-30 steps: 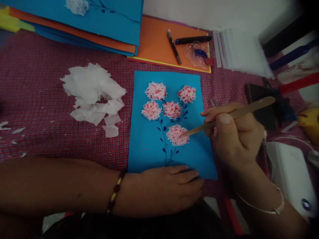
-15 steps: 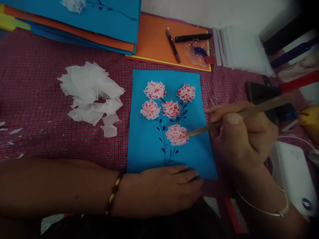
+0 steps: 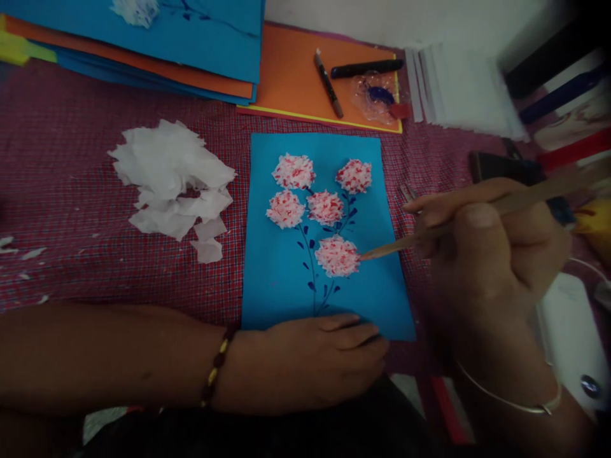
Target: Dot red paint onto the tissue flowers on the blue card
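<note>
A blue sheet of card (image 3: 272, 280) lies in front of me, bearing several raised white paper flowers dabbed with red, along with dark blue painted stems and leaves. My right hand (image 3: 496, 254) pinches a slim, wooden-looking paintbrush (image 3: 394, 245). The brush tip meets the right edge of the lowest flower (image 3: 337, 256); whether it presses on it I cannot tell. Across the card's bottom edge rests my left hand (image 3: 310, 362), laid flat with fingers stretched out and holding nothing.
Torn white paper pieces (image 3: 167, 172) are heaped to the left on the checked cloth (image 3: 81, 159). Behind stand stacked blue cards (image 3: 210, 44) and an orange card (image 3: 286, 70) carrying a marker (image 3: 367, 68), a pen (image 3: 328, 84) and a clear palette (image 3: 375, 97). White paper strips (image 3: 468, 89) lie back right.
My right hand has shifted right, drawing the brush tip from the flower's face to its right edge. My left hand stays on the card. The view has moved slightly.
</note>
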Demonstrator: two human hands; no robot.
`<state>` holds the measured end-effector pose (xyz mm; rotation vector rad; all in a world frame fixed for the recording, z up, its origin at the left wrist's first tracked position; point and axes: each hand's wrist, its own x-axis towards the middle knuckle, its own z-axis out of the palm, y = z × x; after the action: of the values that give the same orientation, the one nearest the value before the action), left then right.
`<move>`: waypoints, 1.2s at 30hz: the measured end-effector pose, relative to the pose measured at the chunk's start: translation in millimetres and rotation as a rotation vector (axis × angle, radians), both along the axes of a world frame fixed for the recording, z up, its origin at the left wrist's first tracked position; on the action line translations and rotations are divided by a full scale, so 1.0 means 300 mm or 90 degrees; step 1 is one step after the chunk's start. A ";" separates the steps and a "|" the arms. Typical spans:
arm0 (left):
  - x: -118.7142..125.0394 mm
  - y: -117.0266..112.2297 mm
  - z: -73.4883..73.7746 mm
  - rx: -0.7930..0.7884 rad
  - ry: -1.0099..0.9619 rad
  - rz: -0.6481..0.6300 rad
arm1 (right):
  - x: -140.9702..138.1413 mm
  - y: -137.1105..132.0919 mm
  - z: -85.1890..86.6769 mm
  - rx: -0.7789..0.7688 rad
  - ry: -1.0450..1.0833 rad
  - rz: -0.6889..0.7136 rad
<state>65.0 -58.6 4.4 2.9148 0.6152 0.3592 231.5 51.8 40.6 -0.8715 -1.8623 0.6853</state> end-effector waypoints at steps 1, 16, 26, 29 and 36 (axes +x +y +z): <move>0.000 0.000 -0.001 0.000 0.001 -0.001 | 0.000 0.000 0.000 -0.010 -0.011 0.001; 0.005 0.001 0.001 -0.007 0.015 -0.010 | 0.000 0.008 -0.028 0.034 -0.090 0.059; 0.004 0.000 -0.001 -0.006 0.014 -0.009 | 0.012 0.007 -0.013 0.040 -0.103 0.086; 0.003 -0.003 -0.002 0.002 0.010 -0.005 | 0.007 0.010 -0.026 0.057 -0.112 0.098; 0.004 -0.005 -0.004 0.002 0.009 -0.005 | -0.004 0.011 -0.031 0.066 -0.134 0.107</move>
<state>66.2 -60.0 3.3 2.9249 0.6059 0.3403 230.4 55.2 31.3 -0.7499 -2.1588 0.6116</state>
